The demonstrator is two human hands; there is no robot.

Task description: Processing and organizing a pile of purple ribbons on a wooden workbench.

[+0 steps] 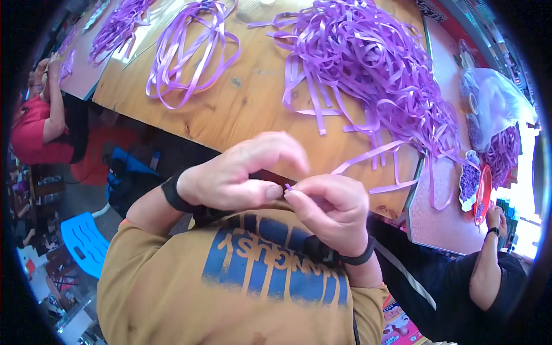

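My right hand (333,207) pinches a small purple piece (288,187) between thumb and forefinger, in front of my chest at the table's near edge. It looks like a ribbon end, though most of it is hidden by the fingers. My left hand (244,172) is close beside it, thumb tip almost at the purple piece. Its forefinger arches away from the thumb, slightly blurred, and the hand appears to hold nothing. Beyond my hands a large tangled heap of purple ribbons (368,57) covers the right of the wooden table (247,115), with loose ends trailing toward me.
A looped bundle of purple ribbon (192,52) lies at the table's left. On the right side table stand an orange-red plate (483,195) and a translucent plastic bag (500,103). One person (46,121) works at left, another (489,276) at right. A blue chair (86,244) is behind left.
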